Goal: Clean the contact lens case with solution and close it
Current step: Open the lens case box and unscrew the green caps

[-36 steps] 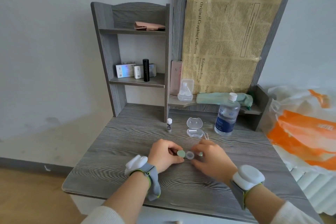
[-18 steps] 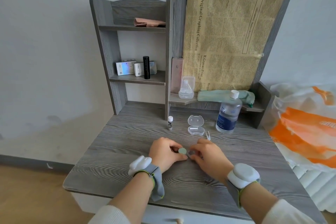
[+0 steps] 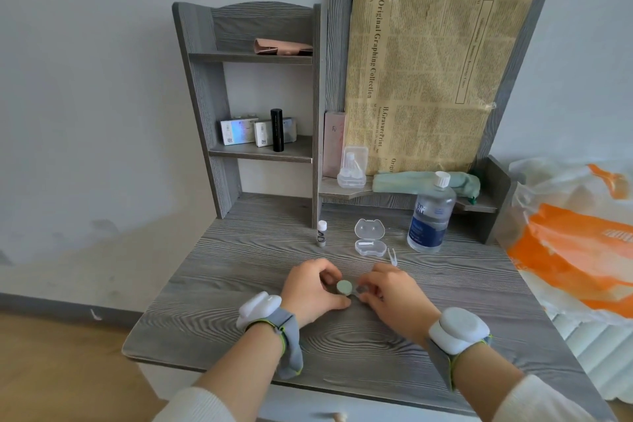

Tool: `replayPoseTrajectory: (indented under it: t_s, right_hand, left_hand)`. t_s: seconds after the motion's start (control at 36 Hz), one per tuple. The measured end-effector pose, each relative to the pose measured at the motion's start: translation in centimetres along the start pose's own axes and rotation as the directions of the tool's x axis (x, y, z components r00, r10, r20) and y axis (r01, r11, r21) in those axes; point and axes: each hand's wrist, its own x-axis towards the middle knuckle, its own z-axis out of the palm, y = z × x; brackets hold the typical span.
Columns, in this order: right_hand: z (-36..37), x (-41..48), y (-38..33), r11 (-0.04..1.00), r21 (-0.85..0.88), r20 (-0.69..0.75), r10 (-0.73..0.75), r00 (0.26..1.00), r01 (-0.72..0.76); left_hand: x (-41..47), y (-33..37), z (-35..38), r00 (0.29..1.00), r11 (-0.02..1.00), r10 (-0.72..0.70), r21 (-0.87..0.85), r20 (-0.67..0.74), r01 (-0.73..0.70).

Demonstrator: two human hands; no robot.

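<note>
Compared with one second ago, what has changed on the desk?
The right hand moved left toward the left hand; its fingers now close on the lens case, hiding most of the clear well seen before. The left hand still pinches the green cap. Bottle, tweezers and clear box stayed put.

The grey wood-grain desk top (image 3: 239, 267) looks matt. The clear plastic solution bottle (image 3: 430, 223) is glossy, and the yellowed paper sheet (image 3: 428, 79) is wrinkled.

Single head-worn wide-angle view — facing forward and down, close over the desk (image 3: 239, 271), shelves (image 3: 202, 96) behind
</note>
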Motion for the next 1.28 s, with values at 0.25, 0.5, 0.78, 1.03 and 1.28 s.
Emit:
replayPoseTrajectory:
  t_s: [0.25,0.5,0.78,1.03,1.28]
  right_hand:
    - [-0.1,0.0,-0.1,1.0,-0.004,0.003,-0.004,1.0,0.004]
    - [-0.1,0.0,0.0,1.0,-0.013,0.01,-0.006,1.0,0.006]
    - [0.0,0.1,0.2,1.0,0.006,-0.011,-0.028,1.0,0.028]
    - [0.1,0.2,0.3,0.999,-0.022,0.004,-0.032,0.999,0.032]
    - [0.0,0.2,0.4,0.999,-0.021,0.004,-0.031,1.0,0.031]
  left_hand:
    - [0.1,0.0,0.0,0.999,0.996,0.048,0.069,0.003,-0.048]
    - [0.4,-0.1,0.2,0.992,0.983,0.114,0.14,0.047,-0.119]
    - [0.7,0.4,0.4,0.984,0.967,0.152,0.193,0.091,-0.168]
    - [1.1,0.7,0.3,0.988,0.96,0.146,0.233,0.053,-0.154]
    - [1.8,0.5,-0.3,0.988,0.999,0.001,-0.049,-0.153,-0.008]
